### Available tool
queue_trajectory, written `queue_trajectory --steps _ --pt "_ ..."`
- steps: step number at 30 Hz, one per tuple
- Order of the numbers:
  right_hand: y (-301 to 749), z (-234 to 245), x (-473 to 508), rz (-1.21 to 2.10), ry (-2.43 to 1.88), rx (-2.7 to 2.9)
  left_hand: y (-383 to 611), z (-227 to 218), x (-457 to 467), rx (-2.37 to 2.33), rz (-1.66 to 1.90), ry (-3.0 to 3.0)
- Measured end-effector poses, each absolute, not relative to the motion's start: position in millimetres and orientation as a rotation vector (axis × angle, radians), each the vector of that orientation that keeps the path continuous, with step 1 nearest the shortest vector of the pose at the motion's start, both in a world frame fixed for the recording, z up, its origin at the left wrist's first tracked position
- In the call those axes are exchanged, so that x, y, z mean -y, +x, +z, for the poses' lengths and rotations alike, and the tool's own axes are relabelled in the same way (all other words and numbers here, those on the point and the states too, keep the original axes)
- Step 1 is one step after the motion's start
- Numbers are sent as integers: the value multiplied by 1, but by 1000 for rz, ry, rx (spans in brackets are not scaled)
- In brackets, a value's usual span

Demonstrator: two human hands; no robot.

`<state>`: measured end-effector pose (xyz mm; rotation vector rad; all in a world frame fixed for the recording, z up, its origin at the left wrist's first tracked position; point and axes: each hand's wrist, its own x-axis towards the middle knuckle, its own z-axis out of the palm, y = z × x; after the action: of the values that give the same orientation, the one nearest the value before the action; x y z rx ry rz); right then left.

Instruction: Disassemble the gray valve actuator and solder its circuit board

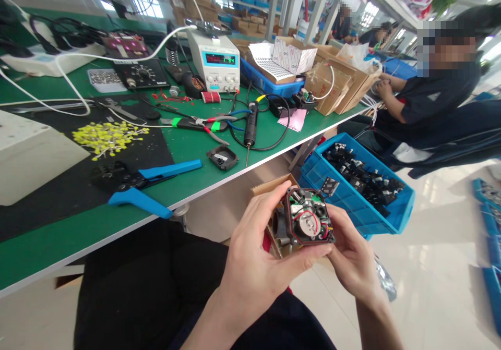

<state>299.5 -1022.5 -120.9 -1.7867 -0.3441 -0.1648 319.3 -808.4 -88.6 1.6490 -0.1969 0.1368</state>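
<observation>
Open device at four o'clock, open side facing wearer. Left hand: grip closed round left side; right hand: grip holding lower right edge. Step, seemingly: looking inside; next move calls for steady edge hold. Black cover on bench, ten o'clock from device.

On the bench power supply, the lit display shows red digits at left and green ones at right; the green figure seems to end in 94 (the red group is too smeared to read with certainty). Small print around its knobs is illegible. The black soldering station has white scale marks around its dial and blurred white lettering. A cardboard carton bears red print, unreadable here, and a co-worker's dark shirt carries a pale triangular emblem.
</observation>
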Motion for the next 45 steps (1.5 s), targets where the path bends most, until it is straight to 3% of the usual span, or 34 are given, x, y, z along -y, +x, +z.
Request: queue_trajectory --steps 45 --pt "301 -121 1022 -120 -1730 341 321 -88 812 241 242 1770"
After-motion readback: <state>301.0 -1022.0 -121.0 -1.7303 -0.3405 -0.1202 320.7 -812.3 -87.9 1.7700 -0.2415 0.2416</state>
